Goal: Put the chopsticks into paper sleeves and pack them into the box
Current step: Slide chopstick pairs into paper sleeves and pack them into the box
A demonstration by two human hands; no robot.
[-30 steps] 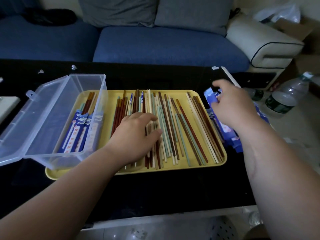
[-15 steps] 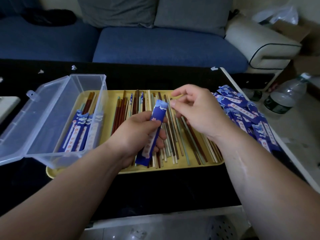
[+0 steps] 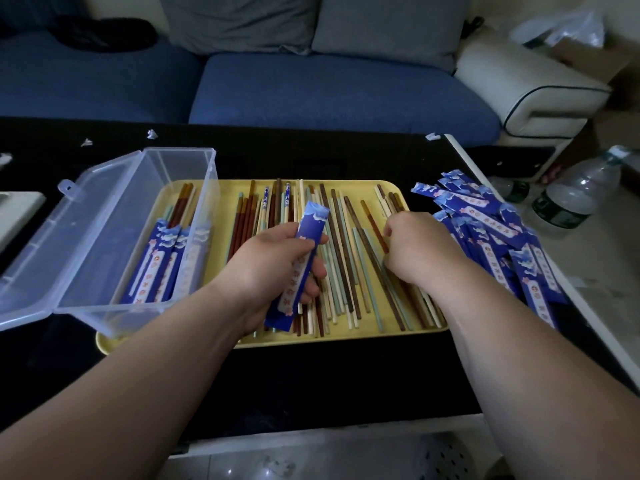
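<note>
My left hand (image 3: 273, 265) grips a blue paper sleeve (image 3: 301, 265) above the middle of the yellow tray (image 3: 346, 337). Loose chopsticks (image 3: 343, 258) in brown, green and cream lie side by side across the tray. My right hand (image 3: 419, 247) rests on the chopsticks at the tray's right side, fingers curled down among them; whether it pinches one is hidden. A clear plastic box (image 3: 114, 237) with its lid open sits on the tray's left end and holds a few sleeved chopsticks (image 3: 166, 261). A pile of empty blue sleeves (image 3: 491, 237) lies right of the tray.
The tray sits on a black table (image 3: 311, 375) whose white front edge is near me. A blue sofa (image 3: 329, 88) stands behind it. Plastic bottles (image 3: 571, 199) stand on the floor at the right, past the table's edge.
My right hand let go of the sleeve's top and moved right and down onto the chopsticks. My left hand keeps the sleeve, raised slightly above the tray.
</note>
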